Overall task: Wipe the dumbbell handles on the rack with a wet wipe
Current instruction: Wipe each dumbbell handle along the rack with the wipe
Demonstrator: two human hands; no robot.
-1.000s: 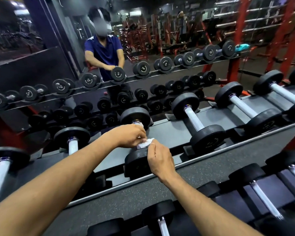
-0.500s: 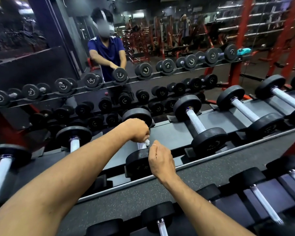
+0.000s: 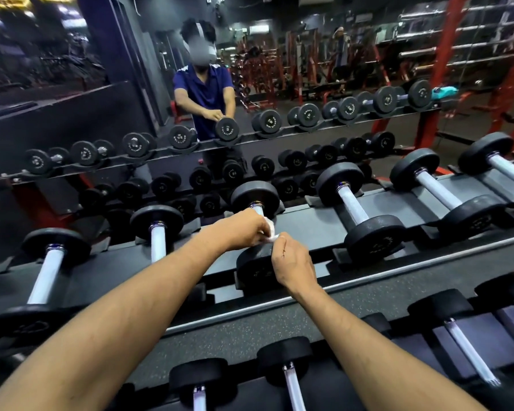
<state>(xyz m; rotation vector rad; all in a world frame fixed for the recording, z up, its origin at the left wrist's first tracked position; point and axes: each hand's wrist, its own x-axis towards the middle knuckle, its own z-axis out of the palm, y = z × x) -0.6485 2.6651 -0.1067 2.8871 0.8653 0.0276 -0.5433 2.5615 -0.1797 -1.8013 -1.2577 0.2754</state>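
White wet wipe (image 3: 270, 230) against black dumbbell heads (image 3: 374, 237) with pale silver handles (image 3: 352, 205), on a grey rack (image 3: 309, 225) with red uprights (image 3: 428, 126) at two o'clock.

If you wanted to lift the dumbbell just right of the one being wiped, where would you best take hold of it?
Grip that dumbbell by its bare pale handle, from above. The handle lies exposed between two wide black heads, which are too broad for a hand, and the cradle blocks access from below.
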